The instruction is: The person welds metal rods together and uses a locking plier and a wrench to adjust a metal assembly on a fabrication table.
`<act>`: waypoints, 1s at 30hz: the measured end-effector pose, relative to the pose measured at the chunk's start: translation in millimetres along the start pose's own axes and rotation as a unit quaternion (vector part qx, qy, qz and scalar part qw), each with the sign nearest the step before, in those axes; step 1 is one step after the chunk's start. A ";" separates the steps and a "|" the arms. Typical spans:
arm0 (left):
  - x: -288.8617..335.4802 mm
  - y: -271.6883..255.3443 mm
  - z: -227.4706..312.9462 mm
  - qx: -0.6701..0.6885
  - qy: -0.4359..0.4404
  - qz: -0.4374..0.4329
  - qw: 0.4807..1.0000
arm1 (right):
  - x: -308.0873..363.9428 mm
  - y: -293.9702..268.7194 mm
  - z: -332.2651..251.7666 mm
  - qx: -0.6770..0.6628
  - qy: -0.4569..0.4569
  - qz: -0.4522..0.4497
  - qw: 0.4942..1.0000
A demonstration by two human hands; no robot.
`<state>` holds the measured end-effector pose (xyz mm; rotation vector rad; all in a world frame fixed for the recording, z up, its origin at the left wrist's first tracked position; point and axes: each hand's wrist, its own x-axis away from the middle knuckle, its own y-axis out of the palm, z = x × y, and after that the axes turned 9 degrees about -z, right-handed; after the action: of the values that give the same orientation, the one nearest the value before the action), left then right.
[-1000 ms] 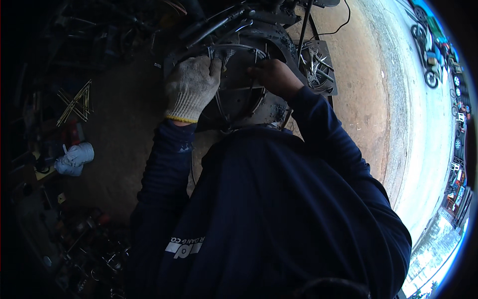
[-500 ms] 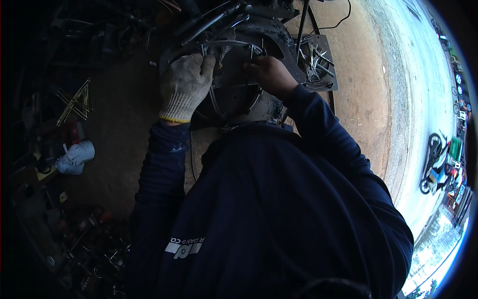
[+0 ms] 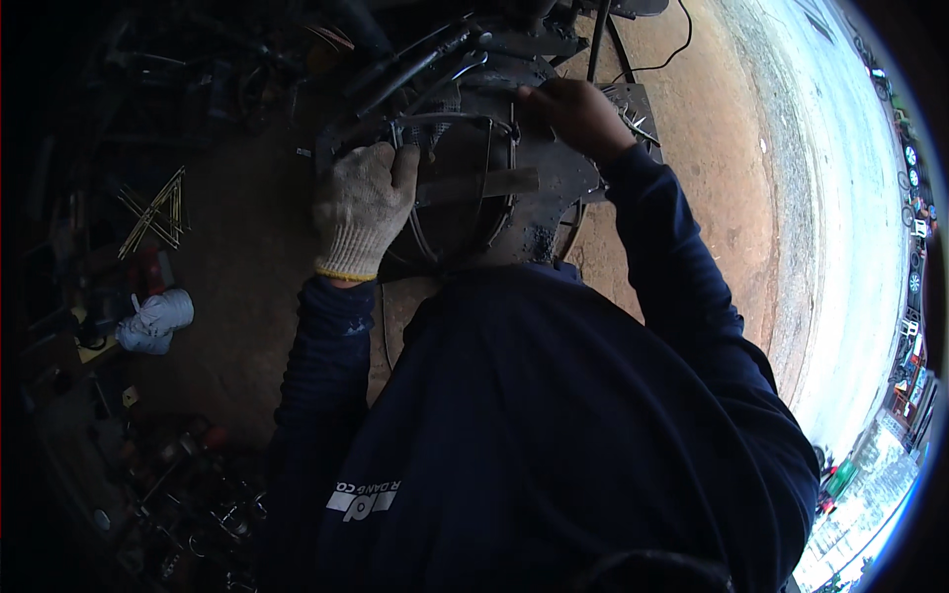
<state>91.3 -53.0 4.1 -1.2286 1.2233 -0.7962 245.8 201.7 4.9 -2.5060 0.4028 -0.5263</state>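
Note:
A frame of bent metal rod (image 3: 457, 120) with curved legs lies over the dark metal workpiece in front of me. My left hand (image 3: 366, 196), in a pale knitted glove with a yellow cuff edge, is closed at the frame's left leg; its fingertips are mostly hidden. My bare right hand (image 3: 581, 117) is past the frame's right end, partly covering a plate of tools. Its fingers are curled together, and anything inside them is hidden. Between the frame's legs runs a flat metal strip (image 3: 484, 185).
Hand tools lie on a plate (image 3: 641, 104) at the right. Thin yellowish rods (image 3: 155, 217) and a whitish bundle (image 3: 158, 321) are on the floor at left. Cluttered metal parts (image 3: 203, 504) fill the lower left. A dark cable (image 3: 682, 40) curves at the upper right; a bright road lies beyond.
My right hand has moved up and to the right, away from the rod frame. The flat strip now shows more fully. My left hand stays by the frame's left leg, slightly lower in view.

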 end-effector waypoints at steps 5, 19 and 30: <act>-6.3 5.0 8.1 -0.036 0.014 0.068 0.997 | -92.3 -12.2 47.0 0.193 -0.202 0.102 0.955; -2.0 -12.3 21.1 0.082 -0.129 -0.028 0.988 | -211.6 27.9 26.4 0.504 -0.268 -0.102 0.815; -4.6 -1.8 19.0 0.074 -0.121 0.060 0.988 | -226.7 25.0 -2.1 0.381 -0.188 -0.046 0.904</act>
<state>108.9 -44.3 5.1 -1.0843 1.0110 -0.6168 41.3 267.7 -71.6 -1.7981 -0.0756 -0.1631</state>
